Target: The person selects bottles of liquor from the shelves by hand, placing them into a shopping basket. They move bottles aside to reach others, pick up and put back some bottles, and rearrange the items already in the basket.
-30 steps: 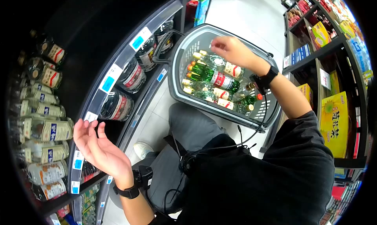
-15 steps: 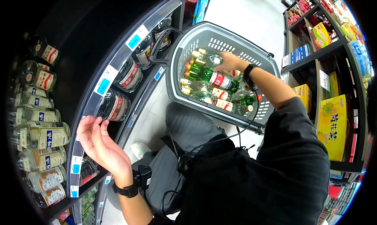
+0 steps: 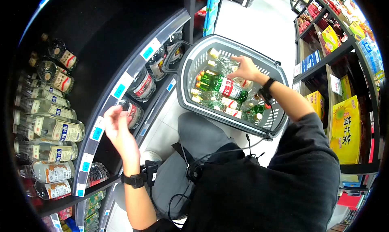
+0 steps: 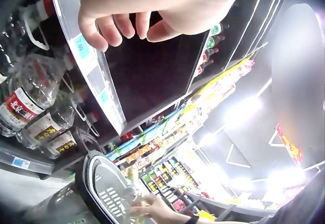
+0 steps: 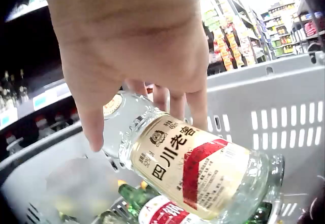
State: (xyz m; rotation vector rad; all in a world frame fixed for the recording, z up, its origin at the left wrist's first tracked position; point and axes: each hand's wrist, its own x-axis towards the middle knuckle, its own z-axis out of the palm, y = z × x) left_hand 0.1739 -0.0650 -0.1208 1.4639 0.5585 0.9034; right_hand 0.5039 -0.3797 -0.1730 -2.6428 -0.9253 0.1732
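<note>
Inside the grey basket, my right hand grips a clear glass liquor bottle round its shoulder, thumb on one side and fingers on the other. The bottle has a cream label with a red stripe and is tilted, its gold-capped neck raised in the head view. Below it lie green bottles with red and white labels and several clear ones. My left hand holds nothing; its fingers are loosely bent beside the shelf edge with its price tags.
Clear bottles lie along the shelf at left, with large plastic jugs on a lower level. The basket's handle leans toward that shelf. Yellow tea boxes fill the right-hand shelves. A cable runs across the lap.
My right hand has gone from hovering over the basket to gripping a clear bottle and tilting its neck up. The left hand has shifted right and slightly up in the head view.
</note>
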